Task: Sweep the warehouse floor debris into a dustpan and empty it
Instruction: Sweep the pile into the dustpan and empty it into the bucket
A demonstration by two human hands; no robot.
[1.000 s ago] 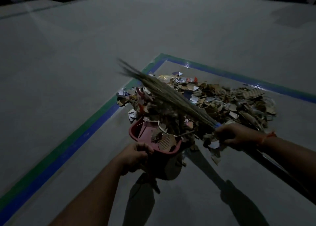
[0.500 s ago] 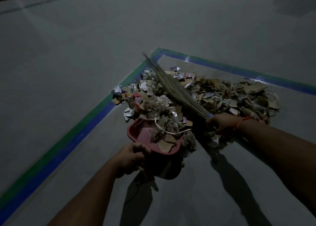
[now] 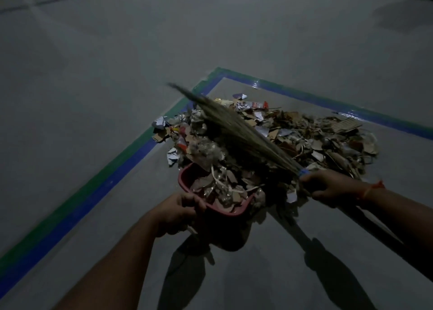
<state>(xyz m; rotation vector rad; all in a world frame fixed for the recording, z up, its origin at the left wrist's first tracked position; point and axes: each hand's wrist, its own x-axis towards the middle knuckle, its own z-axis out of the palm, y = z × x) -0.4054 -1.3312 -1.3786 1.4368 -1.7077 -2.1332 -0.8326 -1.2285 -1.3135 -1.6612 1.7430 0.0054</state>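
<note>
While the left hand [image 3: 178,212] grips the red plastic dustpan [image 3: 185,181] heaped with torn cardboard and paper debris [image 3: 311,138], the right hand [image 3: 328,186] clasps a stiff grass broom [image 3: 234,127] lying over the pile.

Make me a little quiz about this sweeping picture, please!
1. True or false: the dustpan is empty.
2. Which hand holds the broom? A) left B) right
3. Fill in: the floor tape is green and ____.

Key:
1. False; scraps fill it.
2. B; the right hand grips the broom, and the left hand holds the dustpan.
3. Blue.
</note>
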